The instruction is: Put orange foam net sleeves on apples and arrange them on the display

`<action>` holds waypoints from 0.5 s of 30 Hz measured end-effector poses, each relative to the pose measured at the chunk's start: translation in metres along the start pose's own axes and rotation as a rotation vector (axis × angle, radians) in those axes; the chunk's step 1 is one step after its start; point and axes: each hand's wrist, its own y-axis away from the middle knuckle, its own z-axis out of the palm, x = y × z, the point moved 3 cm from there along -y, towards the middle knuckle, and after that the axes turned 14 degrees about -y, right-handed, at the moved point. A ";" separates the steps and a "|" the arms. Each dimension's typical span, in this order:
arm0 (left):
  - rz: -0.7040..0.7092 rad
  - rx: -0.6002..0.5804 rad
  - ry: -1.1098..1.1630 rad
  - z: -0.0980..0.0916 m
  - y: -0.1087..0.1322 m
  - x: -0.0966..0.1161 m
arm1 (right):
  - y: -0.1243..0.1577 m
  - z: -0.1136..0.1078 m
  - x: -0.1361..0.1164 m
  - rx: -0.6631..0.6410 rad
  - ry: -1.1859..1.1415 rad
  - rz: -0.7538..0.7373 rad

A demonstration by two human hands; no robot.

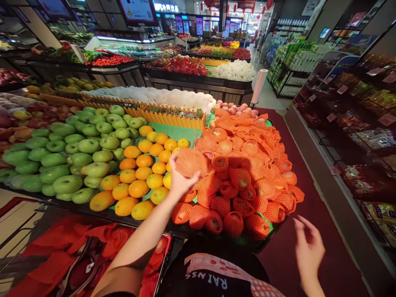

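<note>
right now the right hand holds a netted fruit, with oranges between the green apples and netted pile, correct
Wrong hand: the head view shows the left hand holding the netted fruit, with oranges between the green apples and netted pile.

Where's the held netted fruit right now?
In the head view, just left of centre: the netted fruit is in the left hand, with the oranges to its left and the orange-netted pile to its right.

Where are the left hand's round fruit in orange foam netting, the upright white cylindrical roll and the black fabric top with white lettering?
Round fruit in orange foam netting (pixel 191 163): head view, netted side.
Upright white cylindrical roll (pixel 259 87): head view, mid-length.
Black fabric top (pixel 213 281): head view, lettering.
</note>
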 end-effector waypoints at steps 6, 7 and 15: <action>0.035 -0.453 0.226 0.052 0.146 0.037 | 0.080 0.136 -0.051 -0.861 -0.407 0.363; 0.008 -0.501 0.223 0.056 0.163 0.036 | 0.088 0.143 -0.051 -0.843 -0.426 0.381; -0.258 -0.954 0.753 0.048 0.203 0.017 | 0.112 0.120 -0.023 -0.726 -0.485 0.569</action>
